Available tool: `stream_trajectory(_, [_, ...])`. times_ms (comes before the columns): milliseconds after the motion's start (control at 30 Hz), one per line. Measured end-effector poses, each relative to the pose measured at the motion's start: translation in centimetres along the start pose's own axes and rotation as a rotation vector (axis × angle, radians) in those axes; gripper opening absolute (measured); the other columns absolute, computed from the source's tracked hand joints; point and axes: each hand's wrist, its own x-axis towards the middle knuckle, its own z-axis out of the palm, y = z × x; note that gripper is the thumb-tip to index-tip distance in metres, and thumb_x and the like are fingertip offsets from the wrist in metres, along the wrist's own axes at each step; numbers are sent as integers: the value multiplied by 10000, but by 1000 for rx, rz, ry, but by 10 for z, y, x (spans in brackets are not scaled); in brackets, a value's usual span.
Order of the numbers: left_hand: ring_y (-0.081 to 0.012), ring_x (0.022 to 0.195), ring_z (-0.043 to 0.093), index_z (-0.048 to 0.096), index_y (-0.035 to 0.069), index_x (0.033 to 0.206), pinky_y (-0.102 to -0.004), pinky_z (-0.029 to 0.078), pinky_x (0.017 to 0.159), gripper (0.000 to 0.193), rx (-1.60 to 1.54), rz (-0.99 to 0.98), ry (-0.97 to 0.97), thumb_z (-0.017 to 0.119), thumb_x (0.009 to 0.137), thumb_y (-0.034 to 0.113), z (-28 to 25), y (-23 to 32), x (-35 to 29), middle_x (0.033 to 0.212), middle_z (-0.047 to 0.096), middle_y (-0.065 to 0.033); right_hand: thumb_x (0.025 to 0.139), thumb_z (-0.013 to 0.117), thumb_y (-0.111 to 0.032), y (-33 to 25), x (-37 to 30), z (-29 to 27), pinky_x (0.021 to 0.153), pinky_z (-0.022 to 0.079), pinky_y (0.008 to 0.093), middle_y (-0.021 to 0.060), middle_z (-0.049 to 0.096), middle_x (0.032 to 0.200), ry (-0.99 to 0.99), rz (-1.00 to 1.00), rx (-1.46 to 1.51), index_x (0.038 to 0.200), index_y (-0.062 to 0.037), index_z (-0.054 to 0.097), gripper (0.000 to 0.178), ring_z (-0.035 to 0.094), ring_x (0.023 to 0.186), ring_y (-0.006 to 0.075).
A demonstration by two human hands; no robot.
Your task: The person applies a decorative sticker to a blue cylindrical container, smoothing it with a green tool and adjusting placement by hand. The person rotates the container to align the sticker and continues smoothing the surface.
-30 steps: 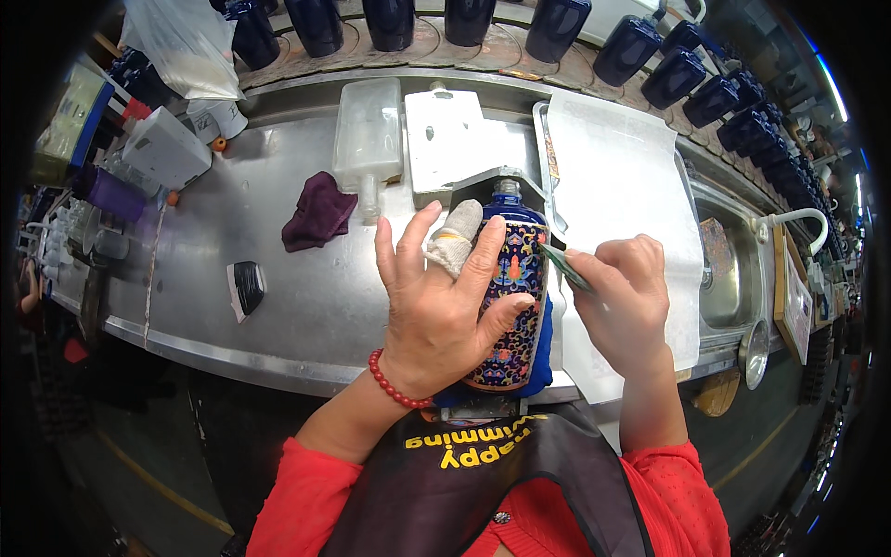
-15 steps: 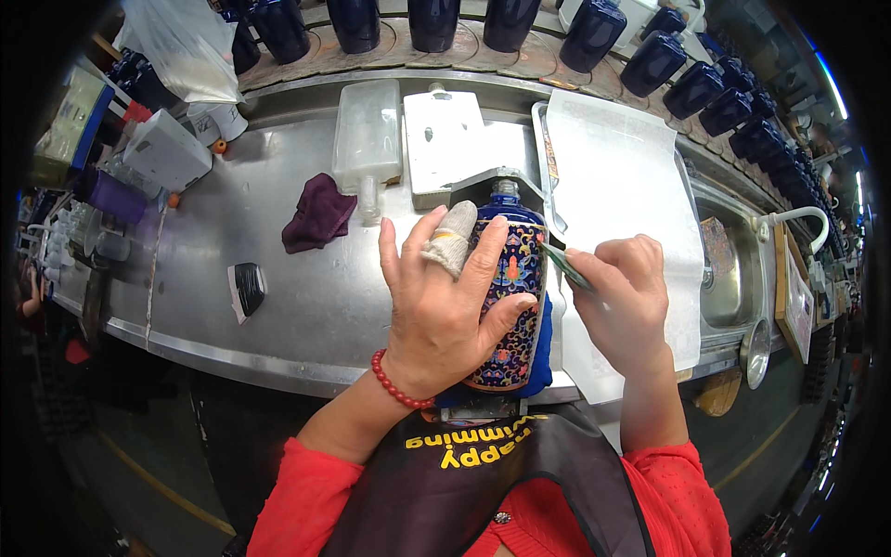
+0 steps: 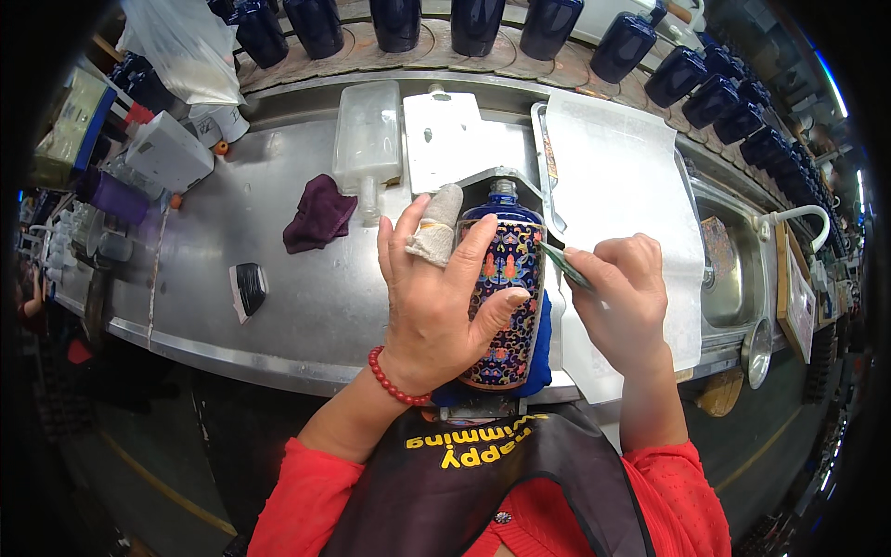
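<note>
A dark blue bottle (image 3: 506,306) with a colourful floral pattern and a clear threaded neck lies in front of me, its neck pointing away. My left hand (image 3: 433,302) rests over its left side with fingers spread, the index finger and thumb on the patterned face. One finger of that hand wears a greyish-white fabric cover (image 3: 436,227). On the bottle's right side, my right hand (image 3: 622,292) pinches a thin, flat green scraper-like piece (image 3: 566,264), whose tip meets the bottle's upper right edge. Blue cloth (image 3: 541,353) shows under the bottle.
Left of the bottle lie a crumpled purple cloth (image 3: 319,214) and a small black-and-pale piece (image 3: 248,290). Beyond are a clear container (image 3: 368,139) and a white block (image 3: 442,139). White sheets (image 3: 622,186) and a sink (image 3: 742,288) are at right. Blue bottles (image 3: 478,23) line a slatted conveyor (image 3: 371,63).
The patterned bottle has turned slightly, showing more of its floral face. My left hand has shifted a little left. The bottles on the conveyor have moved to the right.
</note>
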Motion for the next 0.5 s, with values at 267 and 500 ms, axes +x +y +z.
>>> stream_trajectory(267, [-487,1402,380,607,18,1386,-619,176,1192,682,12,8,-11,630,968,557,-1,3,2,1457,514,-288,625,795,-3,-1,1,0,785,400,400,34,556,874,5,2,13,1078,-92,723,467,547,808,235])
stream_trajectory(500, [-475,1422,359,575,9,1441,-618,168,1195,744,8,1,-38,572,985,598,1,3,-4,1475,505,-286,632,787,-10,1,8,2,795,405,410,40,558,870,6,-29,39,1088,-93,721,469,554,797,236])
